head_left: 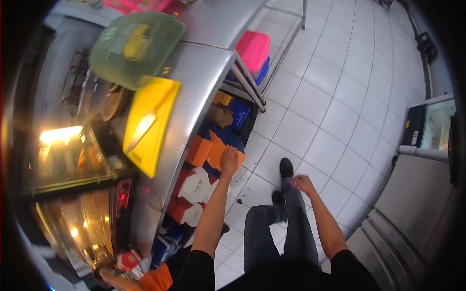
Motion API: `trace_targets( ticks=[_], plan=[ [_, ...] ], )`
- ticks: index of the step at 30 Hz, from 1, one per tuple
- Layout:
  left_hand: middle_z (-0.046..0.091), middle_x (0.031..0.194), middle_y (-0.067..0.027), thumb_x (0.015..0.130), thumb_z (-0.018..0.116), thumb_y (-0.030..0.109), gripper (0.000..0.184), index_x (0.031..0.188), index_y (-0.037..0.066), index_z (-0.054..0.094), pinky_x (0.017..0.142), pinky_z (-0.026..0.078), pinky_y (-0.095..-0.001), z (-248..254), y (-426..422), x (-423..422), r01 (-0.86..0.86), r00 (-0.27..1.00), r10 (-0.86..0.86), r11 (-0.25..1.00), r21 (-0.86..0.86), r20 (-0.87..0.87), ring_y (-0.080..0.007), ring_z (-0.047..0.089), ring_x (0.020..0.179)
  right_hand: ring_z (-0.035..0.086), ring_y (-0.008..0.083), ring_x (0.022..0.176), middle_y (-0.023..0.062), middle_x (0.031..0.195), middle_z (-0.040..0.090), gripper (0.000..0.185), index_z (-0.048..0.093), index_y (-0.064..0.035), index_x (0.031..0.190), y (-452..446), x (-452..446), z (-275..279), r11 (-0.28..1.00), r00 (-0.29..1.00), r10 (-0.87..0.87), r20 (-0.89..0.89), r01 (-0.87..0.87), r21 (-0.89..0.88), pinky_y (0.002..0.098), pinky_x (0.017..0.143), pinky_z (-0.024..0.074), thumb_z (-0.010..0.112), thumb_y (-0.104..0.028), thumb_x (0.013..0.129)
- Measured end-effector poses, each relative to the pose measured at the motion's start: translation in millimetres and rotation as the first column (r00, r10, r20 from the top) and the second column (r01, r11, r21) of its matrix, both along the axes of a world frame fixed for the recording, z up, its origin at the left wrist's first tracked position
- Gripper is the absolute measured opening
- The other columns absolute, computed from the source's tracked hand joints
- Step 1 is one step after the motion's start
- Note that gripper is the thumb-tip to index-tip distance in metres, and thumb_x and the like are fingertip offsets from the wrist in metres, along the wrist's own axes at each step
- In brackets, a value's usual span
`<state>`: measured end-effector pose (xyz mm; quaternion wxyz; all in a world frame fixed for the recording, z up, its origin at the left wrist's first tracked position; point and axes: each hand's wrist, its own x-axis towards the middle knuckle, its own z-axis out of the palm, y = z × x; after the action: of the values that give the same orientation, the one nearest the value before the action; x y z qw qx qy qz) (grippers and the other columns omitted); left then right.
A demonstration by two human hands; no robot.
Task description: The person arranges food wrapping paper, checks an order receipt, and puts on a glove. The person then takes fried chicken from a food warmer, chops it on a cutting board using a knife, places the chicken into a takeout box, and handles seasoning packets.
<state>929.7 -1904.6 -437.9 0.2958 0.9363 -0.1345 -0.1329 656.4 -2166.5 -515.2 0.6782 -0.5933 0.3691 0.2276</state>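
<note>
My left hand [230, 162] reaches under the steel table, fingers curled over an orange carton [217, 150] on the low shelf. Just beside it stands a second orange box [198, 151]. Nearer to me are red-and-white cartons [194, 185], and dark blue items [228, 140] lie behind the orange ones. My right hand [302, 183] hangs in front of my jeans near the knee, fingers loosely curled, with nothing visible in them.
On the steel tabletop [204, 63] lie a yellow cutting board [167, 104] with a knife [141, 132] and a green translucent tub [109, 58]. A lit glass warmer [73, 160] stands left. Another person's hand [116, 280] is at lower left. A steel appliance [388, 228] stands right.
</note>
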Motion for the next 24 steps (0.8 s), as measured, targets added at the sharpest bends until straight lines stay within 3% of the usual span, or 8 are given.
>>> trace_targets(
  ticks=[1,2,4,5,8,10,14,24],
  plan=[
    [0.066,0.094,-0.0163,0.087,0.059,0.013,0.015,0.095,0.002,0.066,0.085,0.048,-0.0397,-19,2,21,0.047,0.997,-0.049,0.998,0.029,0.052,-0.0338,0.063,0.094,0.067,0.0156,0.065,0.0089,0.076,0.069,0.028,0.068,0.0005,0.089,13,34,-62,0.855,0.901,0.376,0.217,-0.247,-0.456,0.0283,0.058,0.0509,0.053,-0.024,0.091],
    [0.065,0.094,-0.0154,0.086,0.059,0.011,0.013,0.095,0.003,0.064,0.084,0.048,-0.0404,-42,-1,47,0.007,0.997,-0.008,1.0,0.01,0.078,-0.0337,0.062,0.095,0.067,0.0172,0.064,0.0089,0.075,0.07,0.031,0.068,0.0005,0.09,25,86,-112,0.958,0.946,0.243,0.213,-0.2,-0.207,0.0304,0.06,0.0523,0.053,-0.026,0.091],
    [0.063,0.098,-0.0145,0.086,0.059,0.009,0.014,0.098,0.004,0.062,0.084,0.047,-0.0415,-75,-20,112,0.007,0.987,-0.019,0.997,0.073,0.161,-0.0336,0.06,0.097,0.062,0.0356,0.087,0.0161,0.088,0.066,0.027,0.066,-0.0051,0.083,62,193,-167,0.862,0.868,0.419,0.267,-0.288,-0.418,0.0463,0.075,0.0503,0.056,-0.03,0.084],
    [0.061,0.102,-0.0144,0.086,0.06,0.009,0.016,0.101,0.004,0.061,0.085,0.046,-0.0418,-84,-21,137,0.038,0.982,-0.069,0.984,0.175,0.178,-0.0336,0.059,0.1,0.066,0.0247,0.068,0.0139,0.078,0.068,0.023,0.068,-0.005,0.09,86,240,-215,0.537,0.558,0.737,0.381,-0.142,-0.831,0.0382,0.069,0.0518,0.055,-0.024,0.087],
    [0.057,0.116,-0.016,0.084,0.062,0.011,0.027,0.11,0.005,0.057,0.088,0.045,-0.0419,-149,-9,214,0.046,0.983,-0.101,0.943,0.328,0.153,-0.0349,0.056,0.107,0.062,0.038,0.094,0.0213,0.102,0.066,0.033,0.062,-0.0031,0.109,134,380,-179,0.978,0.902,0.109,0.418,-0.022,-0.208,0.0457,0.08,0.0506,0.052,-0.029,0.091],
    [0.056,0.12,-0.0165,0.083,0.065,0.014,0.032,0.113,0.006,0.056,0.09,0.044,-0.0415,-193,12,254,0.105,0.98,-0.164,0.904,0.413,0.11,-0.0357,0.055,0.111,0.061,0.0381,0.102,0.0248,0.112,0.062,0.041,0.06,0.0025,0.113,170,435,-213,0.872,0.741,0.374,0.558,-0.076,-0.483,0.044,0.088,0.0485,0.05,-0.031,0.092],
    [0.055,0.124,-0.0174,0.078,0.072,0.017,0.041,0.113,0.005,0.054,0.092,0.044,-0.0415,-228,11,287,0.208,0.972,-0.233,0.829,0.519,-0.017,-0.0368,0.053,0.115,0.057,0.0392,0.109,0.026,0.118,0.059,0.043,0.059,0.0044,0.116,216,483,-241,0.979,0.889,-0.089,0.45,0.161,-0.125,0.0429,0.094,0.0457,0.051,-0.029,0.089],
    [0.059,0.115,-0.0188,0.071,0.076,0.018,0.044,0.108,0.004,0.057,0.094,0.043,-0.0406,-235,22,309,0.254,0.964,-0.257,0.83,0.496,-0.064,-0.0357,0.056,0.11,0.063,0.0386,0.092,0.022,0.093,0.067,0.025,0.068,-0.0014,0.099,210,503,-251,0.974,0.912,-0.213,0.351,0.172,0.145,0.0434,0.083,0.0488,0.057,-0.015,0.082]
  ],
)
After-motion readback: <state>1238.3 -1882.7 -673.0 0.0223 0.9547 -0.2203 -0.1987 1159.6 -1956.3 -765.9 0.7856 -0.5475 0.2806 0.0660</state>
